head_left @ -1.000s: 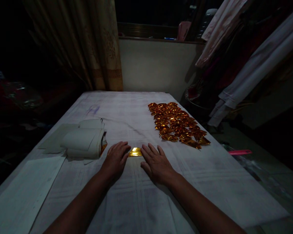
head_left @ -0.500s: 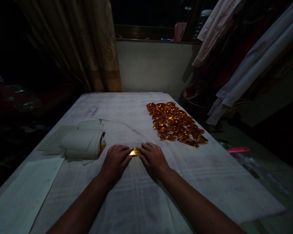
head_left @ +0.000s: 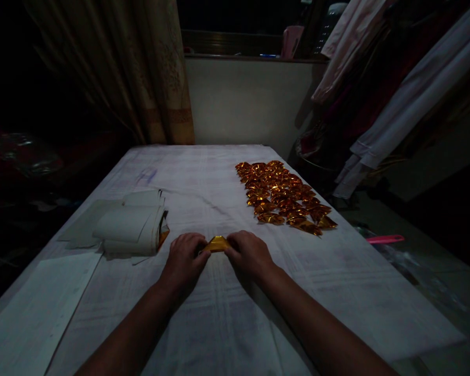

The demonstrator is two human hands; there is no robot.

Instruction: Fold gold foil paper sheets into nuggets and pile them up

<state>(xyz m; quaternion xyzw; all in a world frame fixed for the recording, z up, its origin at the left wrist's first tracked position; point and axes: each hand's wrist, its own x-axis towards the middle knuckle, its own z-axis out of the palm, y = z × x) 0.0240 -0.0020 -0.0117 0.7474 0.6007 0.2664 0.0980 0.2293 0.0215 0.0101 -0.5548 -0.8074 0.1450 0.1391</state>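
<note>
Between my two hands is a small folded piece of gold foil paper (head_left: 218, 243), wider at its base than at its top. My left hand (head_left: 186, 257) pinches its left end between thumb and fingers, and my right hand (head_left: 249, 253) pinches the right end. The fingertips cover both ends of the foil. Beyond my right hand, several folded gold foil pieces (head_left: 280, 190) lie close together in rows on the cloth. To the left of my left hand sits a stack of pale paper sheets (head_left: 129, 222), curled over, with a gold edge showing at its right end.
A white checked cloth (head_left: 203, 172) covers the table. A flat white sheet (head_left: 35, 308) lies at the front left. Behind the table are a curtain (head_left: 156, 78) and a ledge with a pink cup (head_left: 292, 42). Clothes (head_left: 399, 104) hang on the right, above a pink handle (head_left: 386, 239).
The foil piece has tilted and now shows a taller face between my fingers. My right fingers have drawn in closer around its end. The view has shifted slightly.
</note>
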